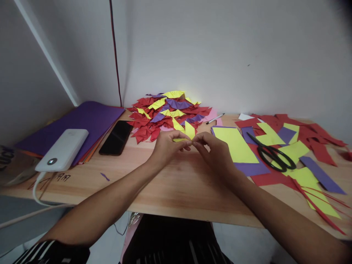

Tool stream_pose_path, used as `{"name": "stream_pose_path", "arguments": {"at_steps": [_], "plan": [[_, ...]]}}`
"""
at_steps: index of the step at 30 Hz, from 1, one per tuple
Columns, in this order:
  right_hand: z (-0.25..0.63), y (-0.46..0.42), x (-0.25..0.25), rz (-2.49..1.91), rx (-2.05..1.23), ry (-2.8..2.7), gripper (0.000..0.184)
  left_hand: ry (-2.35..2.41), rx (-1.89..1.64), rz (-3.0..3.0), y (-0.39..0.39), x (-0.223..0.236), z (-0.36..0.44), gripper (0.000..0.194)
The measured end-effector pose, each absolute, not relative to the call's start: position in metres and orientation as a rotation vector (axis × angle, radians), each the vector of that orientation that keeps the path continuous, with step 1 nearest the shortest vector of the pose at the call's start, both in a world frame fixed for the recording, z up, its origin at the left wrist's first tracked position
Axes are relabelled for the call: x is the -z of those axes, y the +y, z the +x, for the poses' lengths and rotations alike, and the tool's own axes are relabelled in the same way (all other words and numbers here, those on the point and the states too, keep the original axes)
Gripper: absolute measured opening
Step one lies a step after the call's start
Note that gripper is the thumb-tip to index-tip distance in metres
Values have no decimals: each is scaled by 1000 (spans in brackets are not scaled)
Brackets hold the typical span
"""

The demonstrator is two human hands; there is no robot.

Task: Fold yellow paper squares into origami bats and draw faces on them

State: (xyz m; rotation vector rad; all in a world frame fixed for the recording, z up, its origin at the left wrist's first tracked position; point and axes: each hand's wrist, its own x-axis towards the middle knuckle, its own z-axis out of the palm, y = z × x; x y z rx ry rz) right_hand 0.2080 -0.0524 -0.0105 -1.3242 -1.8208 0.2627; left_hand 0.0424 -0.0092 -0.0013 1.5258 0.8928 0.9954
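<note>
the left hand (pixel 167 143) and the right hand (pixel 216 147) meet just in front of the pile (pixel 148 126) of folded paper, fingertips together above the desk (pixel 178 190). the left grip is closed on a small piece of yellow paper (pixel 180 140), pinched between thumb and fingers. the right grip is drawn in at the same piece, thumb and finger together, though i cannot tell how firmly it holds.

the pile is red, purple and yellow, and some of its yellow pieces have small dark marks. just left of the pile lies a phone (pixel 115 137), its screen dark. farther left of the pile is a stack of sheets (pixel 85 121), purple on top, with a white power bank (pixel 66 148) resting on its near part and a white cable (pixel 35 191) running from it.

a pen (pixel 216 118) lies by the pile's right edge. to the right of the pile and nearer, a yellow sheet (pixel 236 145) lies on purple ones. farther right of the pile, scissors (pixel 261 146) with black handles rest across red, yellow and purple scraps (pixel 298 149). a dark red cord (pixel 115 55) hangs down the wall (pixel 209 44) behind and left of the pile.
</note>
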Motion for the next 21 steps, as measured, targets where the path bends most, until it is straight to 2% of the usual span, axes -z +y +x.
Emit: {"name": "stream_pose_path", "arguments": {"at_steps": [14,21], "plan": [[211,-50,12,-1377,-393,-1761,9,844,-1018,1362,-7,7,47,17],[210,-51,11,-1369,-440,-1727,8,889,-1048,1445,-12,1,49,7]]}}
